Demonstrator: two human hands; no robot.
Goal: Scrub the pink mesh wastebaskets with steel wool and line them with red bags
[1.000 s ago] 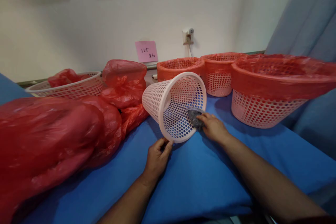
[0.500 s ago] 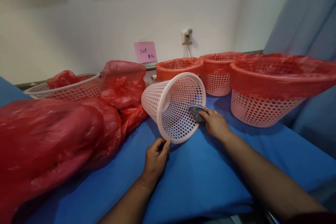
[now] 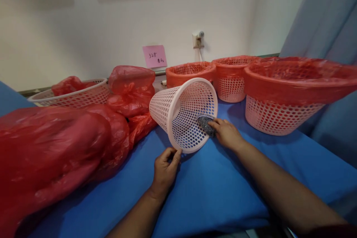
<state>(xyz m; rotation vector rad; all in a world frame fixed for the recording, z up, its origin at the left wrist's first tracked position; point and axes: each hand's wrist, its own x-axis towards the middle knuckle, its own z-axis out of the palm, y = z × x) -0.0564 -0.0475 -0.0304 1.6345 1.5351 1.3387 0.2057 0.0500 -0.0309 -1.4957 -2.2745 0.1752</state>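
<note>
A white perforated plastic basket (image 3: 178, 111) lies on its side on the blue table (image 3: 223, 189), its mouth turned towards me. My left hand (image 3: 165, 170) pinches the lower rim of the basket. My right hand (image 3: 227, 134) presses a dark grey scouring pad (image 3: 205, 123) against the inside of the basket's rim on the right side.
Three red-lined baskets stand at the back right: one large (image 3: 292, 93), two smaller (image 3: 232, 78) (image 3: 189, 72). Crumpled red plastic bags (image 3: 64, 145) fill the left. Another white basket (image 3: 69, 93) holds a red bag. A pink note (image 3: 154, 56) and a wall socket (image 3: 198, 39) are on the wall.
My right hand with the pad has shifted slightly along the basket's rim, up and then back down a little. The left hand keeps its hold; the basket has barely moved.
</note>
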